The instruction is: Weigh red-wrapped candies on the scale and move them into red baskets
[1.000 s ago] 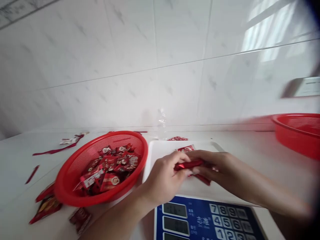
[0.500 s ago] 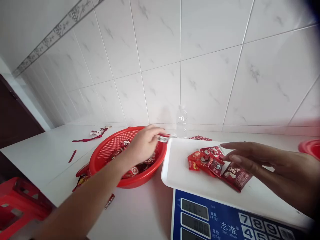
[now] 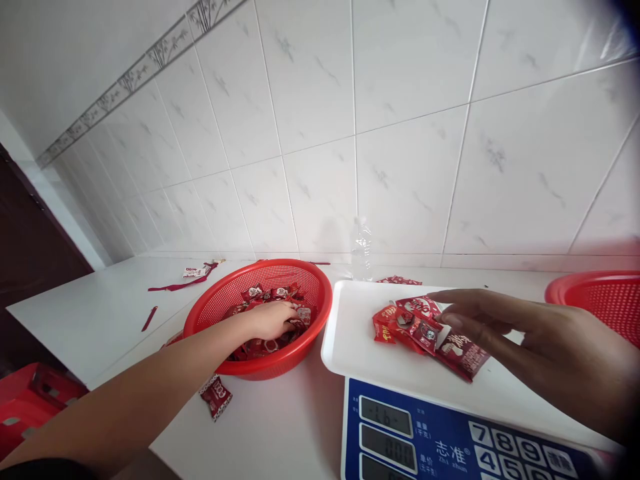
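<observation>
basket (image 3: 280, 367) stands just left of the tray (image 3: 350, 340), packets (image 3: 254, 293) heaped inside it, and the left hand (image 3: 270, 320) is down among them, its fingers bent; the tips are partly lost there, so i cannot tell whether they pinch anything. the right hand (image 3: 525, 333) hangs over the right part of the tray, thumb and forefinger parted, just beside a small pile (image 3: 425, 333) of more packets; whether it touches them is unclear. the step in hand looks like picking from the basket, with the pile on the tray. the next move seems to call for the left fingertips to close on one packet and lift it free of its neighbours, the right hand leaving the pile undisturbed. in front of the tray is the panel (image 3: 445, 417); behind the tray's left part, a bottle (image 3: 361, 250); left of the tray, on the near side, a stray packet (image 3: 217, 398).
</observation>
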{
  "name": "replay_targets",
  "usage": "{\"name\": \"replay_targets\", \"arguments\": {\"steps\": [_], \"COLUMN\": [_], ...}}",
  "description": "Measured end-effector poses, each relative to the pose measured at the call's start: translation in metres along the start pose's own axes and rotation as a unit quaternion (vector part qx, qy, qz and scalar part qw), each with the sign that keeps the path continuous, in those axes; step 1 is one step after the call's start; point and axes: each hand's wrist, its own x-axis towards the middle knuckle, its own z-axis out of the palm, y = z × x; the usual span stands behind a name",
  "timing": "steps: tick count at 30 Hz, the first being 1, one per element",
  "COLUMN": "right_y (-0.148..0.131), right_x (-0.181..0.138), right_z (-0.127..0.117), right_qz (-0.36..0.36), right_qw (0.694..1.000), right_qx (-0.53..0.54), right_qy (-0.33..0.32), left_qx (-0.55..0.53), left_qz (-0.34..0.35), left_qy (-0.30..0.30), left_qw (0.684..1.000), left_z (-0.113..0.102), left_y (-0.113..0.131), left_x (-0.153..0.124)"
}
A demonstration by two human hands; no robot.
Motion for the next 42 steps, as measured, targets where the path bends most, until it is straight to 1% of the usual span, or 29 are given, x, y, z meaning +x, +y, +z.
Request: {"name": "replay_targets", "arguments": {"steps": [3,7,11,14,17,19,22,24,25,27,29,31,33,35,36,37,38,39,41,42], "right_y": [-0.003,-0.002,-0.001,0.0,0.003,0.004,0.002,-0.001,-0.002,-0.002,0.0,0.003,0.006,0.008,0.009,0.009,0.009,0.009,0.008,0.008], "right_x": [0.001,0.005,0.007,0.007,0.007,0.008,0.009,0.009,0.009,0.009,0.008,0.008,0.007,0.008,0.008,0.009,0.009,0.01,0.011,0.011], "right_z": [-0.003,-0.005,-0.005,-0.006,-0.01,-0.013,-0.018,-0.019,-0.02,-0.019,-0.018,-0.018,-0.017,-0.016,-0.016,-0.015,-0.015,-0.015,-0.015,-0.015], "right_qz": [0.027,0.012,0.012,0.028,0.033,0.034,0.042,0.047,0.048,0.048,0.045,0.043,0.047,0.054,0.057,0.06,0.064,0.068,0.074,0.074], "right_qw": [0.999,0.999,0.999,0.998,0.998,0.996,0.993,0.992,0.992,0.993,0.993,0.992,0.99,0.986,0.984,0.982,0.98,0.979,0.978,0.979], "right_qx": [-0.017,-0.026,-0.031,-0.039,-0.055,-0.077,-0.112,-0.116,-0.113,-0.105,-0.107,-0.118,-0.131,-0.145,-0.152,-0.157,-0.161,-0.162,-0.155,-0.148], "right_qy": [-0.014,-0.03,-0.043,-0.042,-0.025,-0.014,-0.01,-0.011,-0.012,-0.013,-0.016,-0.023,-0.038,-0.059,-0.071,-0.083,-0.094,-0.103,-0.115,-0.12], "left_qx": [-0.01,-0.046,-0.086,-0.077,-0.065,-0.064,-0.045,0.008,0.041,0.091,0.099,0.068,0.002,-0.103,-0.176,-0.262,-0.359,-0.456,-0.619,-0.677], "left_qz": [-0.015,-0.026,-0.051,-0.067,-0.06,-0.023,0.089,0.162,0.186,0.213,0.222,0.226,0.227,0.226,0.222,0.218,0.214,0.209,0.192,0.18], "left_qy": [0.037,0.073,0.11,0.17,0.244,0.269,0.285,0.293,0.296,0.295,0.289,0.288,0.314,0.365,0.387,0.401,0.404,0.397,0.368,0.355], "left_qw": [0.999,0.996,0.989,0.98,0.966,0.961,0.953,0.942,0.936,0.927,0.926,0.928,0.922,0.898,0.878,0.85,0.814,0.769,0.666,0.619], "left_z": [-0.009,-0.021,-0.024,-0.025,-0.027,-0.025,-0.016,-0.007,-0.003,0.005,0.012,0.015,0.014,0.01,0.007,0.003,-0.001,-0.005,-0.013,-0.016], "left_y": [-0.003,-0.009,-0.01,0.001,0.023,0.044,0.081,0.107,0.118,0.136,0.146,0.149,0.148,0.147,0.147,0.148,0.148,0.149,0.148,0.147], "left_x": [0.0,-0.005,-0.008,-0.007,-0.002,0.003,0.012,0.019,0.023,0.032,0.04,0.046,0.047,0.042,0.038,0.032,0.026,0.02,0.008,0.003]}}
